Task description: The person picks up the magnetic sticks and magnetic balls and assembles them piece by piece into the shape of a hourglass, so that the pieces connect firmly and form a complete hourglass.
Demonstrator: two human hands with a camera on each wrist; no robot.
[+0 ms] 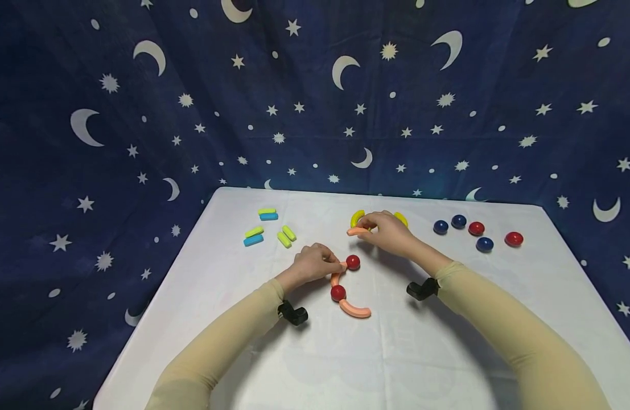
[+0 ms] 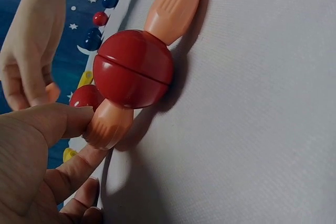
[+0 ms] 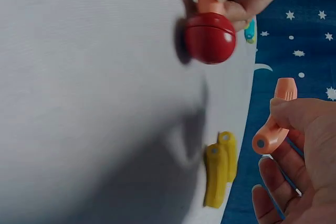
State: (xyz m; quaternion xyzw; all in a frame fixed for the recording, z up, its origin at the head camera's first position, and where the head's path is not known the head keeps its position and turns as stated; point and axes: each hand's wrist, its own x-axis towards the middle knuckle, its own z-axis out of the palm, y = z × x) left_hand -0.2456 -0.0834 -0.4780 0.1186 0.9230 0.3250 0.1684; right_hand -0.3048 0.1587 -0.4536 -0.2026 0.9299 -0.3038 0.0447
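Observation:
My left hand (image 1: 315,263) pinches a curved orange magnetic rod (image 2: 111,124) between thumb and finger. That rod joins two red balls, a nearer one (image 1: 338,292) and a farther one (image 1: 353,262). From the nearer ball a second curved orange rod (image 1: 355,310) runs to the right, so the pieces form a bent chain low over the white table. Farther back and to the right, my right hand (image 1: 388,232) grips a loose curved orange rod (image 3: 275,121) above the table. In the right wrist view a round dark spot shows on this rod's end.
Yellow curved rods (image 1: 357,218) lie behind my right hand, partly covered by it. At the back right are several blue balls (image 1: 485,245) and red balls (image 1: 513,239). Short lime and blue sticks (image 1: 254,240) lie at the back left. A starry curtain (image 1: 315,114) hangs behind the table.

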